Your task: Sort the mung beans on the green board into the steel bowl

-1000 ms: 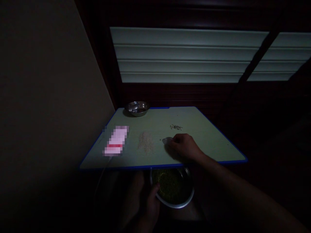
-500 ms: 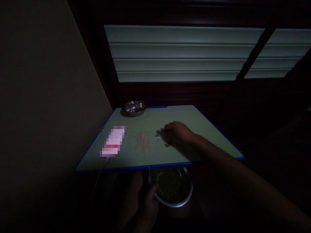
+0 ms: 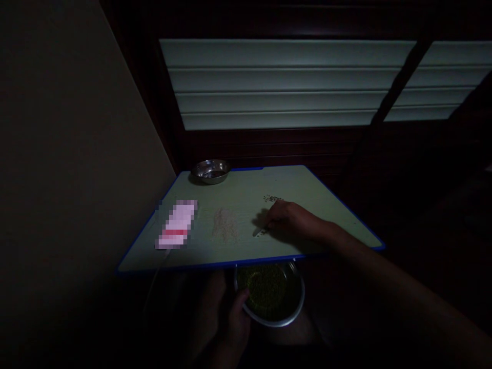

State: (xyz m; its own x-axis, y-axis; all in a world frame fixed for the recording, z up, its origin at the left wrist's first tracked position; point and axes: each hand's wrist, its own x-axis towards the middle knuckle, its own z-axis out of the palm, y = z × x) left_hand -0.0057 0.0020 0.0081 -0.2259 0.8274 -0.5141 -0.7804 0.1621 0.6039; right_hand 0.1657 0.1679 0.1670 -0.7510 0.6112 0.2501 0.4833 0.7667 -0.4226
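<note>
My left hand [image 3: 234, 318] grips the rim of a steel bowl [image 3: 271, 296] of greenish grains, held below the near edge of a pale green board with a blue border [image 3: 323, 205]. My right hand [image 3: 290, 219] rests on the board with its fingers curled down onto a few dark grains [image 3: 260, 233]; I cannot make out anything held in them. A small cluster of dark seeds [image 3: 272, 198] lies just beyond that hand. A pale heap of light grains [image 3: 225, 226] sits to its left.
A small empty steel bowl [image 3: 210, 170] stands at the board's far left corner. A blurred pink and white flat object [image 3: 176, 224] lies on the left, with a white cable trailing off the near edge. A wall is at left, a shuttered window behind. The room is dim.
My right hand went forward to the far seeds, then drew back toward me, dragging a few grains along. The left hand and its bowl stayed put.
</note>
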